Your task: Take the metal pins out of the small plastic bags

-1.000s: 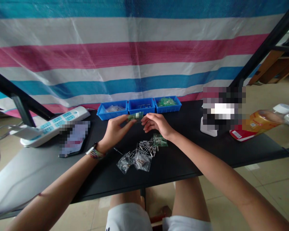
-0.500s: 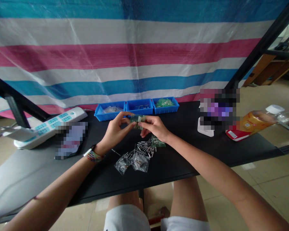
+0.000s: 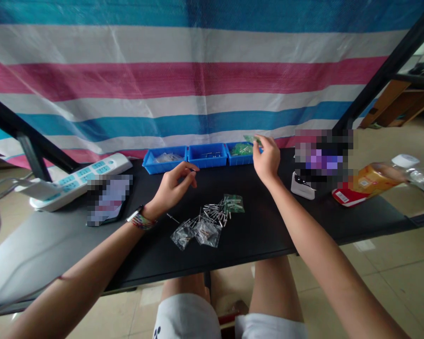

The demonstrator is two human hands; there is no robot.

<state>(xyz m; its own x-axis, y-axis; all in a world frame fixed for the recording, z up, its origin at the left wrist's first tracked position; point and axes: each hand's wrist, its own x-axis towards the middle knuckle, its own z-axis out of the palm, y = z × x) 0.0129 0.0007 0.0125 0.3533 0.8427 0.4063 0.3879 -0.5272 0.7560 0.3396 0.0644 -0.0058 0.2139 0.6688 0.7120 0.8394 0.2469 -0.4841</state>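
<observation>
My right hand point(image 3: 267, 157) pinches a small green plastic bag point(image 3: 250, 139) over the right blue bin point(image 3: 235, 161), where more green bags point(image 3: 240, 149) lie. My left hand point(image 3: 176, 186) hovers over the black table with loosely curled fingers and nothing visible in them. Between my arms lies a loose pile of silver pop rivets point(image 3: 215, 213). Two clear bags with small parts, a left one point(image 3: 183, 235) and a right one point(image 3: 207, 233), lie at its near side. Another green bag point(image 3: 234, 203) rests at its right end.
The left blue bin point(image 3: 162, 168) has clear bags; the middle bin point(image 3: 207, 163) has a few metal pins. At left are a power strip point(image 3: 81, 181) and a phone-like blurred item point(image 3: 109, 200). A white case point(image 3: 303, 189) and a bottle point(image 3: 369, 181) lie at right.
Both hands held a green bag together over the table. My right hand has carried it right and up to the right bin, while my left hand has let go and stays near its place.
</observation>
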